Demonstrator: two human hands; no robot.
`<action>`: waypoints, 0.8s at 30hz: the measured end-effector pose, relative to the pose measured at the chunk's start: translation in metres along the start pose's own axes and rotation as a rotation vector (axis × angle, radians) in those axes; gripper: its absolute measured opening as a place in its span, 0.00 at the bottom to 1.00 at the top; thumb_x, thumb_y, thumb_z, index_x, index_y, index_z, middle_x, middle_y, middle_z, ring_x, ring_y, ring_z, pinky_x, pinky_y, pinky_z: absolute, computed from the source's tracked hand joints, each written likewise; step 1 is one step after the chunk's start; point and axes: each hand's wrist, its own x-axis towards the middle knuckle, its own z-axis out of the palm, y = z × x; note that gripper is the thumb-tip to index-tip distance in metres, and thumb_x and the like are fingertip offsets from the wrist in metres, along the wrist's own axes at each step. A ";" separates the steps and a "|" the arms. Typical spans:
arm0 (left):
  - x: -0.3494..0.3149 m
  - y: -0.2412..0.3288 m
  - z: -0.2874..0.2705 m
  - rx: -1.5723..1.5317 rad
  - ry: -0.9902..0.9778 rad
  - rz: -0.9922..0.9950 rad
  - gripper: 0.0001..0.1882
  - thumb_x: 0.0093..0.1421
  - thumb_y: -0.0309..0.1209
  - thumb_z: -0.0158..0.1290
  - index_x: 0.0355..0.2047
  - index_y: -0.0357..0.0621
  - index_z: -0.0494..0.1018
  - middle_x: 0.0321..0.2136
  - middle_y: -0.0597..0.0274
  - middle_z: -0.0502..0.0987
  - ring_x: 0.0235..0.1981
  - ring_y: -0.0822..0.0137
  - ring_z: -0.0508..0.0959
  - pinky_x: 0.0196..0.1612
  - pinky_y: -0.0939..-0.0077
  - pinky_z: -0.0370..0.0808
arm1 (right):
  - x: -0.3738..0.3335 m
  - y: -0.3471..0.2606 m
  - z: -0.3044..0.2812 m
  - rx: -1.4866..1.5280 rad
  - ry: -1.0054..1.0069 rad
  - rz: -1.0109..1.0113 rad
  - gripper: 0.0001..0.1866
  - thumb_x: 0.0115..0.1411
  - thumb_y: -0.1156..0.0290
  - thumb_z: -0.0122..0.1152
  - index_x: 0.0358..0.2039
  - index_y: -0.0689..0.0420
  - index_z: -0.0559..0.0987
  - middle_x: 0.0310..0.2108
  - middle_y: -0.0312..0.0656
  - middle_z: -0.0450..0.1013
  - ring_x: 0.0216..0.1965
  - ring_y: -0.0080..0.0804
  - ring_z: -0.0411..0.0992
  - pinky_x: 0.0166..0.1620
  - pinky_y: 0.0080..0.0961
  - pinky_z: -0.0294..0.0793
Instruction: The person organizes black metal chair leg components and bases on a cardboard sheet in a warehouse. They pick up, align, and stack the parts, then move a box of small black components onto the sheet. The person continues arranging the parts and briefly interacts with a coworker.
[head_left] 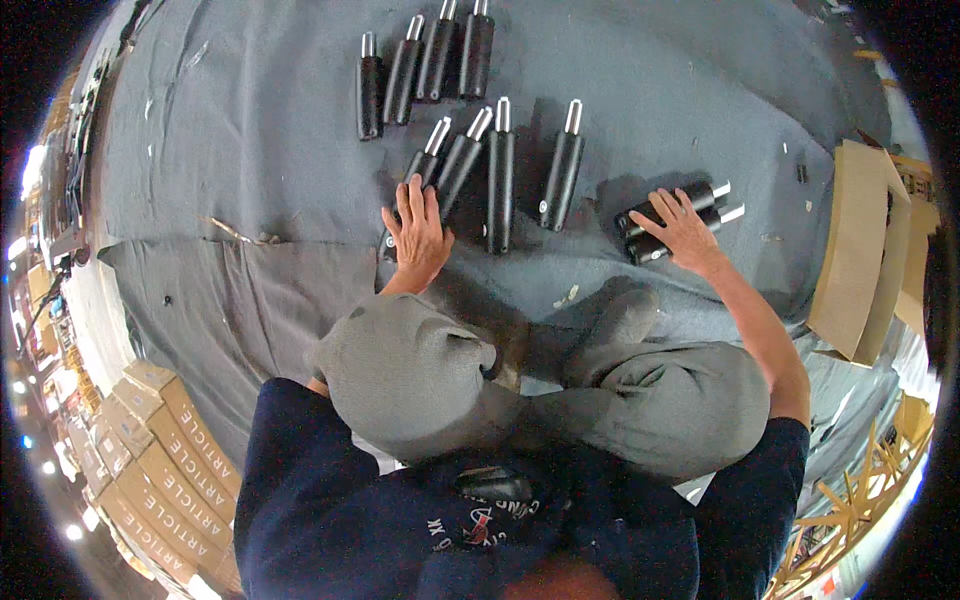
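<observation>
Black gas lift cylinders with shiny silver rods lie on a grey cloth. My left hand (419,238) rests with fingers stretched out over one cylinder (421,165), its middle hidden under the palm. Beside it lie a slanted cylinder (461,170), an upright-pointing one (501,180) and another apart to the right (563,180). At the right, my right hand (680,232) curls its fingers over a cylinder (705,194), with a second one (710,216) lying against it nearer me. Both rods point right.
Several more cylinders (403,80) lie in a row at the far side. An open cardboard box (850,250) stands at the right edge. Stacked cartons (165,480) are at the lower left. My bent knees (410,370) are close behind my hands. Yellowish strips (860,500) lie at the lower right.
</observation>
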 end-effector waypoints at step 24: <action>0.021 0.028 0.010 -1.553 -0.436 -0.651 0.19 0.46 0.28 0.55 0.40 0.37 0.68 0.28 0.63 0.73 0.25 0.69 0.73 0.30 0.74 0.71 | 0.088 -0.129 -0.067 1.642 0.281 0.092 0.29 0.57 0.56 0.51 0.54 0.62 0.62 0.46 0.55 0.69 0.49 0.45 0.68 0.51 0.36 0.66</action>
